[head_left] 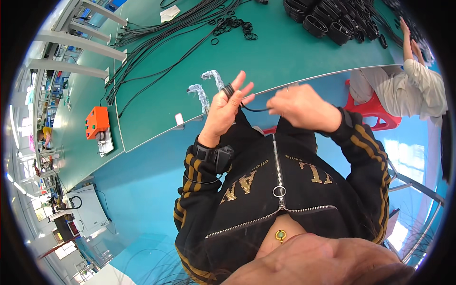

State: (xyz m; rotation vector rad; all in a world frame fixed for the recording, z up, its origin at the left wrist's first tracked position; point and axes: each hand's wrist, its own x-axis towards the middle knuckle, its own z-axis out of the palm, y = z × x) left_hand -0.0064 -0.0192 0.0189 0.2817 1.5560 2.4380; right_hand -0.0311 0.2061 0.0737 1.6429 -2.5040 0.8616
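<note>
A thin black cable (257, 110) runs between my two hands in front of my body, close to the table edge. Several turns of it are looped round the fingers of my left hand (221, 116), which bears the coil with its fingertips spread upward. My right hand (304, 107) is closed on the cable's other stretch, a little to the right, with its fingers curled in. Just beyond my left hand, two upright prongs wrapped in clear plastic (212, 77) stand at the table edge.
Long black cables (156, 61) lie across the green table (180, 92), with small black rings (232, 26) beside them. Coiled black cables (327, 23) are heaped at the far right. An orange box with buttons (97, 122) stands left. A co-worker (403, 85) sits by a red stool (380, 114).
</note>
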